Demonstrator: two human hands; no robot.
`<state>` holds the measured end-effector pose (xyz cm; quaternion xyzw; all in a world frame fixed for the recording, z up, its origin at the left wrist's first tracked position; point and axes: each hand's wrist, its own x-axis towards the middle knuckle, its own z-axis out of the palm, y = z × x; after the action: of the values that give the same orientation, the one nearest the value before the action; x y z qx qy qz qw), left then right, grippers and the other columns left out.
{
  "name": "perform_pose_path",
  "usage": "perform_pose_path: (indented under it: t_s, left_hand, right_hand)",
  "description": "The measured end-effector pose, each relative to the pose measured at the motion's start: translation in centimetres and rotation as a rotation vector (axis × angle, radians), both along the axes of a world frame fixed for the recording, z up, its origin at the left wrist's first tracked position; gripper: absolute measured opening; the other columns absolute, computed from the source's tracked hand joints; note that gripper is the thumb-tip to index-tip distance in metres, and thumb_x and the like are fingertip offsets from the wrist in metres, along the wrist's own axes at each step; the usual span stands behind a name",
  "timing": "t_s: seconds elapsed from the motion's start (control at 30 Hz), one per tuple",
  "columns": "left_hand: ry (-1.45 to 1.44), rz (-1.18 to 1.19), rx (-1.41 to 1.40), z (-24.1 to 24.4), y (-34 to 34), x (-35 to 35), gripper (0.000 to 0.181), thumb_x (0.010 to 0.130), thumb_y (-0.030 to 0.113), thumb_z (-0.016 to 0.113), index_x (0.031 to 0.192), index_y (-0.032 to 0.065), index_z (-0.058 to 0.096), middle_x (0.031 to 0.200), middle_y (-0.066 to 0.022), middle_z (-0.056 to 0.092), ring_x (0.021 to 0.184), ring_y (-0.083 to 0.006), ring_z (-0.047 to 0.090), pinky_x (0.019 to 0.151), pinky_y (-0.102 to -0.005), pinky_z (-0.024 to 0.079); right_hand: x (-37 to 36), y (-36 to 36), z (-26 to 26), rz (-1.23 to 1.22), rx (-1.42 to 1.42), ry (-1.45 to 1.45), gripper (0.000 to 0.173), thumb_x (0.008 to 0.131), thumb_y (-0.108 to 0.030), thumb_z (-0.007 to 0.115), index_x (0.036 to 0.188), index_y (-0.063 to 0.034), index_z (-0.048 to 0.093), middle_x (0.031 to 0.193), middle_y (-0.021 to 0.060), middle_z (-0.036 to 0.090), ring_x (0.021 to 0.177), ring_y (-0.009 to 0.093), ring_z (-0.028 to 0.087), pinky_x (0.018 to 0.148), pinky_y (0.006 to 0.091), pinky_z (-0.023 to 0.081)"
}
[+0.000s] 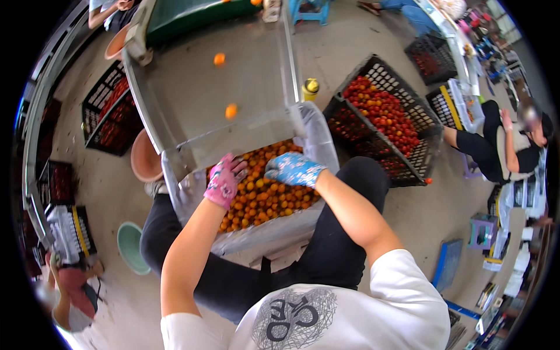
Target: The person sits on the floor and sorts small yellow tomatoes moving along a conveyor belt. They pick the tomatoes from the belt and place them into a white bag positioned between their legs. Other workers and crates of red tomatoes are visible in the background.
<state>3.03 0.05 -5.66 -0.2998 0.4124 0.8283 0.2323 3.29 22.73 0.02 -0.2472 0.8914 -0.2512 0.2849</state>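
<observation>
Orange cherry tomatoes (267,199) fill a crate with a pale plastic liner (258,234) between my knees. My left hand (225,179), in a pink floral glove, hovers over or touches the tomatoes at the crate's left side, fingers spread. My right hand (293,169), in a blue floral glove, is palm down over the tomatoes further right; its fingertips are blurred, and whether they hold anything is hidden. Beyond both hands a metal chute (218,87) slopes down to the crate, with a loose orange tomato (231,111) on it and another higher up.
A black crate of red tomatoes (380,113) stands at the right, beside a yellow container (310,89). Another black crate (113,109), an orange basin (146,157) and a green basin (131,247) are at the left. Several other people sit around the edges, including a person (509,144) at the far right.
</observation>
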Motion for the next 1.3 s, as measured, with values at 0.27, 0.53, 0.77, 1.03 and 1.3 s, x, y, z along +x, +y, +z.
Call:
perform_pose_path:
  t_s: [0.27, 0.53, 0.77, 1.03, 1.3]
  left_hand:
    - [0.050, -0.015, -0.010, 0.3, 0.8, 0.1, 0.037, 0.093, 0.031, 0.049, 0.121, 0.0069, 0.050, 0.114, -0.0117, 0.056, 0.100, -0.0263, 0.058, 0.077, -0.0367, 0.052]
    - [-0.076, 0.202, 0.071, 0.7, 1.5, 0.3, 0.038, 0.088, 0.034, 0.060, 0.111, 0.0055, 0.050, 0.099, -0.0102, 0.056, 0.082, -0.0225, 0.060, 0.061, -0.0318, 0.051]
    - [-0.017, 0.259, 0.010, 5.7, 1.8, -0.1, 0.032, 0.086, 0.025, 0.064, 0.107, 0.0035, 0.052, 0.093, -0.0097, 0.058, 0.078, -0.0215, 0.060, 0.063, -0.0318, 0.050]
    - [0.476, 0.243, 0.074, 12.5, 1.1, -4.1, 0.028, 0.089, 0.016, 0.057, 0.116, 0.0059, 0.055, 0.100, -0.0053, 0.061, 0.085, -0.0186, 0.062, 0.075, -0.0296, 0.046]
    - [0.408, 0.103, 0.052, 11.9, -0.2, -2.5, 0.019, 0.091, 0.012, 0.054, 0.108, 0.0038, 0.057, 0.093, -0.0062, 0.060, 0.086, -0.0201, 0.062, 0.072, -0.0299, 0.049]
  right_hand:
    - [0.5, 0.0, -1.0, -0.031, 0.001, 0.007, 0.035, 0.090, -0.037, 0.051, 0.106, -0.0090, 0.065, 0.100, 0.0155, 0.065, 0.095, 0.033, 0.061, 0.084, 0.0435, 0.047]
    - [1.4, -1.1, -0.5, 0.007, 0.015, 0.002, 0.034, 0.090, -0.040, 0.051, 0.101, -0.0094, 0.062, 0.095, 0.0153, 0.065, 0.089, 0.035, 0.062, 0.078, 0.0458, 0.047]
    - [3.1, -2.7, -2.1, 0.185, -0.030, -0.004, 0.031, 0.090, -0.037, 0.051, 0.097, -0.0095, 0.062, 0.089, 0.0154, 0.064, 0.086, 0.036, 0.061, 0.075, 0.0472, 0.047]
    - [4.0, -3.6, -1.1, 0.223, 0.071, -0.109, 0.032, 0.089, -0.039, 0.052, 0.096, -0.0099, 0.065, 0.091, 0.0145, 0.066, 0.091, 0.033, 0.062, 0.077, 0.0475, 0.048]
    - [3.9, -3.8, -1.0, 0.273, 0.108, -0.113, 0.034, 0.090, -0.036, 0.052, 0.107, -0.0090, 0.062, 0.097, 0.0156, 0.065, 0.093, 0.033, 0.061, 0.078, 0.0454, 0.048]
